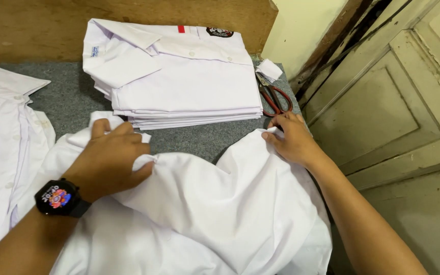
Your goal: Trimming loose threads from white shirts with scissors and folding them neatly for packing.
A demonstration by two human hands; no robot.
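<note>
Seemingly I am mid-fold: my left hand point(110, 158) pinches a bunched pleat of the loose white cotton shirt point(204, 214) under closed fingers, my right hand point(291, 137) grips its far edge. Next I should pull it taut, I judge. Red-handled scissors point(276, 97) lie just beyond my right fingers; the shirt's lower part is cut off.

The shirt point(204, 214) under both hands was plain white. The stack point(179, 76) of folded shirts was white too; its top shirt had a small red tab at the collar, a dark badge with red in it, and a blue mark on the sleeve. The mat point(72, 102) was grey. The scissors point(276, 99) had red handles. The watch point(57, 197) was black, its face showing perhaps red and blue. The board point(26, 25) was brown wood, the door point(398, 102) pale cream.
</note>
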